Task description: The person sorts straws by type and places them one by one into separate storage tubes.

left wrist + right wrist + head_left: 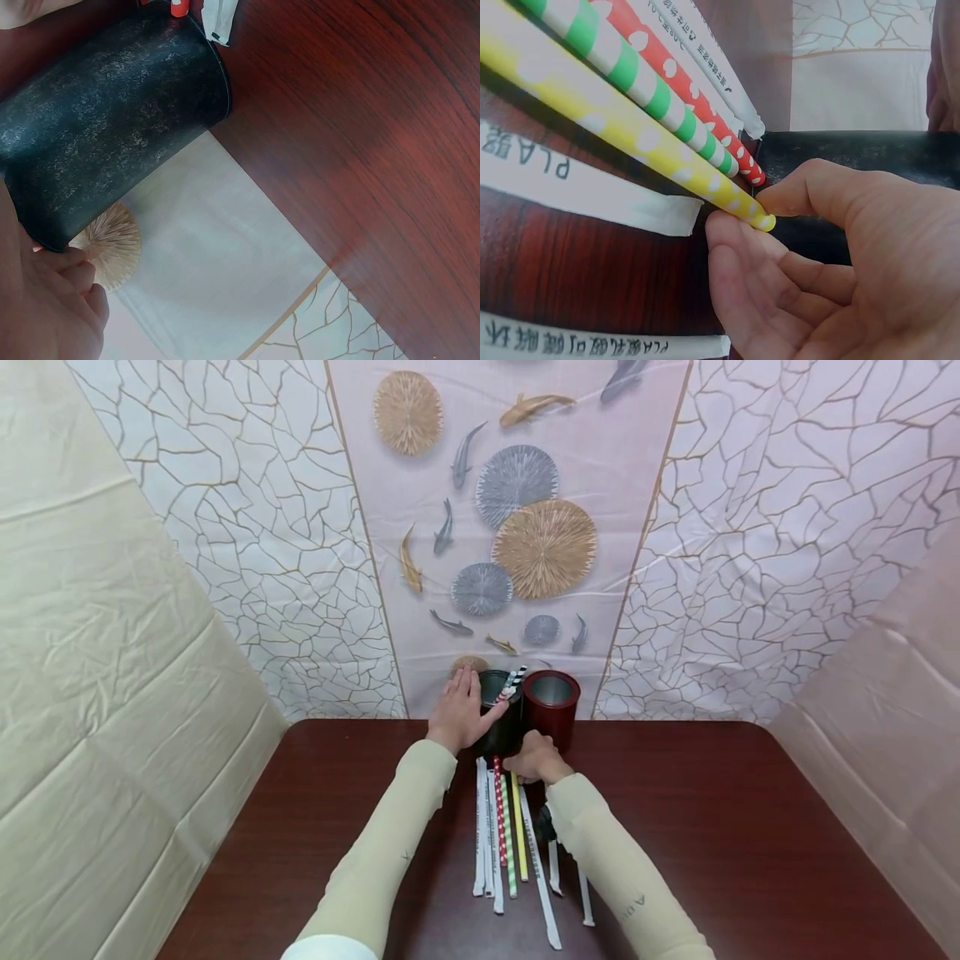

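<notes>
My left hand (457, 712) holds the black cup (497, 737) near its rim, the thumb reaching across the front and the fingers along the left side. Paper straws (517, 677) with patterned tops lean inside that cup. In front of it my right hand (537, 758) pinches the end of a yellow straw with white dots (630, 124) between thumb and index finger; the straw's length lies along the table. Beside it lie a green-striped straw (508, 843), a red dotted straw (499, 818) and several straws in white wrappers (480, 835).
A dark red cup (553, 710) stands right beside the black one. More wrapped straws (585, 897) lie partly under my right forearm, near a small black object (545, 823). The brown table (360, 802) ends at a patterned cloth (525, 635) behind the cups.
</notes>
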Motion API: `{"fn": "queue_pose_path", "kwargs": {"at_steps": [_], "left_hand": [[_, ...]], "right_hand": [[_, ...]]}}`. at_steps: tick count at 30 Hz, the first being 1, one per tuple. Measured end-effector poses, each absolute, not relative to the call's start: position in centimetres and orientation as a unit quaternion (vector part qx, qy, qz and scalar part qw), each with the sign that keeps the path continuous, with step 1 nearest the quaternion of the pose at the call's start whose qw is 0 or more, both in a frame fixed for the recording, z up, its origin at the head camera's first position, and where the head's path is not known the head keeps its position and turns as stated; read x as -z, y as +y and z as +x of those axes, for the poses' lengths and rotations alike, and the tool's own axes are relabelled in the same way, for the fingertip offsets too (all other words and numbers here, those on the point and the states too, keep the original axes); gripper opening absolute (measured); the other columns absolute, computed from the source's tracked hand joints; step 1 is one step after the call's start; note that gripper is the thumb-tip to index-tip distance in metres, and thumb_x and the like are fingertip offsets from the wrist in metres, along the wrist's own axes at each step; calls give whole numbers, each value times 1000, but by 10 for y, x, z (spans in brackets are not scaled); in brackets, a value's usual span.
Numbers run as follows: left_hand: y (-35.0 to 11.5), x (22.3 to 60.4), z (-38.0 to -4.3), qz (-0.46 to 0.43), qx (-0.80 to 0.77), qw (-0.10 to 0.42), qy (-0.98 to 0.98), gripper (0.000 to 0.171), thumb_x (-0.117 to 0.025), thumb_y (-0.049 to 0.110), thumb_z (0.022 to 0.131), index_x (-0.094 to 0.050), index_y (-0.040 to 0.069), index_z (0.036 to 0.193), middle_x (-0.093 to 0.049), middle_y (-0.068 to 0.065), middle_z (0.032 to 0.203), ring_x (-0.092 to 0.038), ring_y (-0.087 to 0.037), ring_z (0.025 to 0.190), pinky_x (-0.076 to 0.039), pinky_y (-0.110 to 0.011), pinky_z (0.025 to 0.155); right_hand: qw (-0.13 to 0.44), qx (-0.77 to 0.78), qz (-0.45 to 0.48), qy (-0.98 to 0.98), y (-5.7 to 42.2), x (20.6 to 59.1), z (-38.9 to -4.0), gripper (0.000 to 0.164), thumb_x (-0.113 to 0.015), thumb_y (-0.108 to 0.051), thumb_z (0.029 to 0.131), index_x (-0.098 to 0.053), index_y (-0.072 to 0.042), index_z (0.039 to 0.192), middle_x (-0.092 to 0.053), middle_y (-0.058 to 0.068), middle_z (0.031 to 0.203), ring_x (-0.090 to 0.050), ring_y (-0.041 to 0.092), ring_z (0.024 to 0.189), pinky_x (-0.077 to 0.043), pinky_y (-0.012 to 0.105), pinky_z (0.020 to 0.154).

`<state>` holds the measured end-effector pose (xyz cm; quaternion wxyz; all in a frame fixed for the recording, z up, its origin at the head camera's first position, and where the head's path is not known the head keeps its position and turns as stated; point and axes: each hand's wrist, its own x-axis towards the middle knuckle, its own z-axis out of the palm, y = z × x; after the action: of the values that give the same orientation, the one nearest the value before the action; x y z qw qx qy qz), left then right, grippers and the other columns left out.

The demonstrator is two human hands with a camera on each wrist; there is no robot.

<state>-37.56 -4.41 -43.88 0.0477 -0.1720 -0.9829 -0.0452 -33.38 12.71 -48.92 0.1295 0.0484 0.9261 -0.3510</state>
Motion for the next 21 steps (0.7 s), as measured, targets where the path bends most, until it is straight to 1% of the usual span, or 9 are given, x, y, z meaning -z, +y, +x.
{"fn": "queue_pose_path", "kwargs": {"at_steps": [2,5,9,12,15,19,21], "left_hand": [[-44,439,-375,-172,43,47,-983,98,-26,74,106,-14,-1,168,-14,-18,178,-15,-31,166,-17,-42,136],[-43,438,-374,-172,41,51,-983,98,-27,74,106,-15,-1,168,-15,-18,178,-16,-31,166,-18,-43,136],[-44,438,-373,-176,44,62,-982,97,-28,73,106,-17,-2,168,-17,-19,177,-18,-32,166,-20,-44,135],[-44,439,-373,-177,44,65,-981,97,-28,72,107,-18,-2,168,-18,-19,177,-19,-32,165,-21,-44,135],[-44,440,-373,-178,45,64,-981,97,-28,72,107,-17,-2,168,-17,-20,177,-18,-32,165,-21,-43,135],[-44,439,-372,-178,47,62,-981,97,-27,73,107,-17,-2,168,-17,-20,177,-18,-32,166,-20,-43,135],[-45,438,-372,-177,46,61,-981,97,-27,73,107,-17,-3,168,-17,-20,177,-17,-32,166,-20,-43,135]], "right_hand": [[131,355,45,924,129,487,-331,22,-75,-21,96,-70,0,101,-71,11,72,-71,23,62,-60,33,60],[132,354,38,925,132,484,-327,21,-74,-22,97,-72,-3,90,-73,11,71,-72,25,65,-58,33,61],[124,353,29,927,135,477,-323,26,-74,-22,98,-73,-6,77,-74,9,70,-74,27,69,-61,37,67],[115,360,21,926,138,471,-319,29,-74,-22,98,-74,-6,74,-75,9,71,-75,29,74,-63,40,72],[103,362,12,926,141,465,-314,32,-73,-22,99,-75,-6,72,-75,7,71,-74,28,75,-61,38,69],[75,354,2,932,143,457,-309,36,-74,-23,99,-76,-6,68,-76,6,70,-71,23,71,-55,31,64],[64,352,-3,934,144,453,-307,38,-74,-24,99,-77,-4,67,-76,6,71,-70,23,72,-53,29,63]]}}
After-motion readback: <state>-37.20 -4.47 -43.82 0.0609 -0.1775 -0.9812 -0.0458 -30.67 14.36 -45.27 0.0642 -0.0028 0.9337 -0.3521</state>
